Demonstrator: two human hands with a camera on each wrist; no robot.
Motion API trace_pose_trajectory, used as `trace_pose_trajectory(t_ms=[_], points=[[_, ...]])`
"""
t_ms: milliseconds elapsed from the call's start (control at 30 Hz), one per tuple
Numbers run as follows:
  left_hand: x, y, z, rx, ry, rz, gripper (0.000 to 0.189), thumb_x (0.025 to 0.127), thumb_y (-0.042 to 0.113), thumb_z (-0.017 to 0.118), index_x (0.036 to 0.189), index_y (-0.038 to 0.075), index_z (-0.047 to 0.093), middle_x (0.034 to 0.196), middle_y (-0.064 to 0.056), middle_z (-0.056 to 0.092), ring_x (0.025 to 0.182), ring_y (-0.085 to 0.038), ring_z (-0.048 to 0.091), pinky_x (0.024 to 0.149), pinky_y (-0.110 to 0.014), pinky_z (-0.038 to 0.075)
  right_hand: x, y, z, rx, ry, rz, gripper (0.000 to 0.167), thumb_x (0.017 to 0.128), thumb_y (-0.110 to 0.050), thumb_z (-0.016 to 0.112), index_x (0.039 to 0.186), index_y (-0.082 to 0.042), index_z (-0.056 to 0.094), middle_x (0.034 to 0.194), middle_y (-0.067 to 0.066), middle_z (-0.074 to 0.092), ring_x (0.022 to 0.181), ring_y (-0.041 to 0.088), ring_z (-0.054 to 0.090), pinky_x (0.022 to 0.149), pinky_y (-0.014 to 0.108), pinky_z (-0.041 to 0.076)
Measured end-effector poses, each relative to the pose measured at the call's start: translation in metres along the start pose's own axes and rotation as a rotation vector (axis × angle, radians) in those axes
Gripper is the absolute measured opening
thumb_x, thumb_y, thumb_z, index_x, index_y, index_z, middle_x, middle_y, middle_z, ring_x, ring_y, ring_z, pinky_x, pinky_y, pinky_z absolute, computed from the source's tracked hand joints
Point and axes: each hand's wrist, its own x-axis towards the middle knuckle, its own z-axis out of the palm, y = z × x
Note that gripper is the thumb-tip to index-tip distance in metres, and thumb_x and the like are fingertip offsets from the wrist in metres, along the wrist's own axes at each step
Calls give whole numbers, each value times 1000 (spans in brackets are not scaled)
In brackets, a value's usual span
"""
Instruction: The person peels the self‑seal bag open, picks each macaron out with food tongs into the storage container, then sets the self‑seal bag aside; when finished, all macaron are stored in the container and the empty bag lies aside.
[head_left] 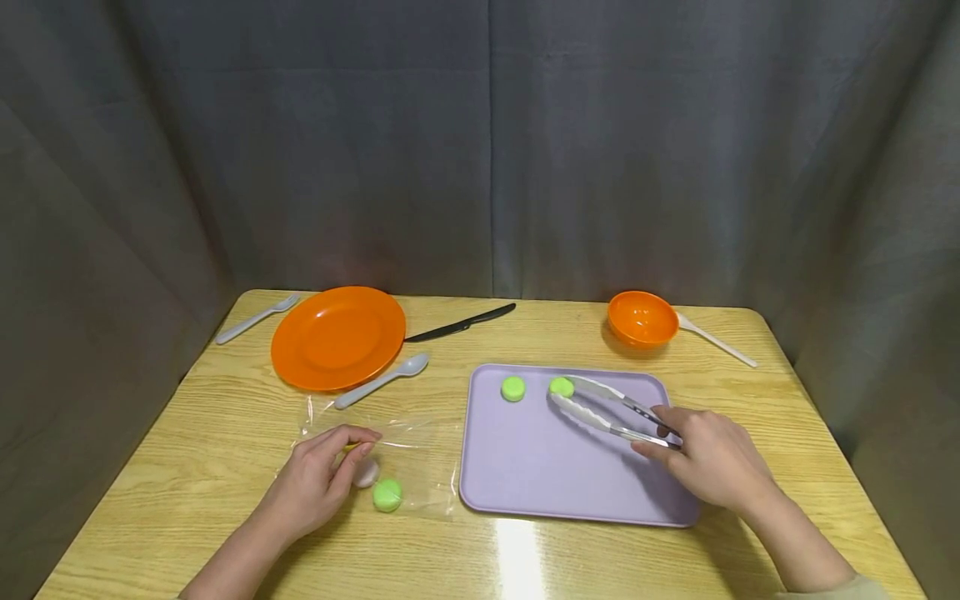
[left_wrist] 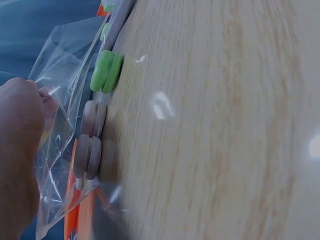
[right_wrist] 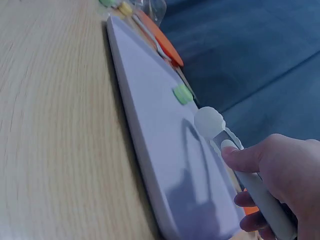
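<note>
My left hand (head_left: pixel 311 483) pinches the upper side of a clear plastic bag (head_left: pixel 427 450) and lifts its film. Inside the bag lie a green macaron (head_left: pixel 387 495) and a pale one (head_left: pixel 367 474); the left wrist view shows two pale macarons (left_wrist: pixel 87 156) in a row with the green one (left_wrist: pixel 106 72). Metal tongs (head_left: pixel 630 408) with white scalloped tips are gripped in my right hand (head_left: pixel 712 454). Their tips stand on either side of a green macaron (head_left: pixel 561 387) on the lilac tray (head_left: pixel 555 458). Another green macaron (head_left: pixel 513 388) sits to its left.
Behind the bag are an orange plate (head_left: pixel 337 337), a grey fork (head_left: pixel 258 319), a grey spoon (head_left: pixel 382 381) and a black knife (head_left: pixel 461 323). An orange bowl (head_left: pixel 642 319) with a white-handled utensil (head_left: pixel 716 340) stands behind the tray. Grey curtains (head_left: pixel 480 150) enclose the table.
</note>
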Motion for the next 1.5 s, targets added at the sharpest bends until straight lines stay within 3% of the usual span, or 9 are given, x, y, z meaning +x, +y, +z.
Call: trace_pose_trajectory(t_ms=[200, 400, 600, 733, 900, 1100, 1500], points=[[0, 0, -2, -3, 9, 11, 26, 94, -9, 74, 113, 7, 71, 109, -3, 77, 99, -18, 75, 81, -40, 64, -2, 7, 6, 4, -38, 53, 44, 92, -52, 80, 76, -25, 50, 62, -9, 40, 56, 13, 39, 50, 32, 28], [1, -1, -2, -10, 13, 28, 26, 94, -10, 73, 113, 6, 71, 109, -3, 77, 99, -19, 75, 81, -41, 63, 0, 3, 2, 22, -29, 62, 39, 92, -58, 79, 87, -24, 60, 68, -11, 50, 60, 13, 45, 53, 33, 34], [0, -2, -2, -12, 0, 19, 23, 95, -8, 73, 113, 6, 71, 110, -4, 77, 100, -19, 75, 82, -41, 63, 10, -24, -5, 84, -27, -39, 33, 92, -54, 81, 95, -25, 65, 67, -15, 50, 57, 6, 45, 52, 30, 36], [0, -2, -3, -5, -9, 7, 21, 97, -5, 73, 114, 7, 71, 111, -3, 77, 102, -18, 74, 85, -36, 62, 18, -42, 0, 115, -47, -150, 31, 92, -53, 81, 102, -27, 69, 78, -20, 59, 65, 2, 53, 55, 28, 42], [0, -2, -3, 4, -10, 13, 22, 97, -6, 73, 114, 8, 71, 112, -2, 77, 102, -17, 74, 88, -30, 60, 29, -57, 14, 97, -63, -258, 39, 94, -55, 78, 113, -22, 70, 93, -17, 68, 76, 3, 60, 64, 34, 49], [0, -2, -3, 3, 2, 19, 23, 96, -7, 72, 114, 8, 71, 111, 1, 77, 100, -17, 74, 85, -35, 62, 41, -72, 28, 87, -141, -292, 50, 93, -53, 80, 125, -15, 70, 99, -13, 70, 70, 2, 54, 66, 34, 49], [-1, -4, -2, -7, 3, 7, 26, 96, -7, 72, 115, 12, 70, 114, 7, 75, 101, -16, 74, 83, -39, 63, 70, -105, 53, 151, -250, -359, 52, 90, -47, 85, 130, -17, 69, 106, -10, 72, 81, 3, 60, 73, 38, 55]])
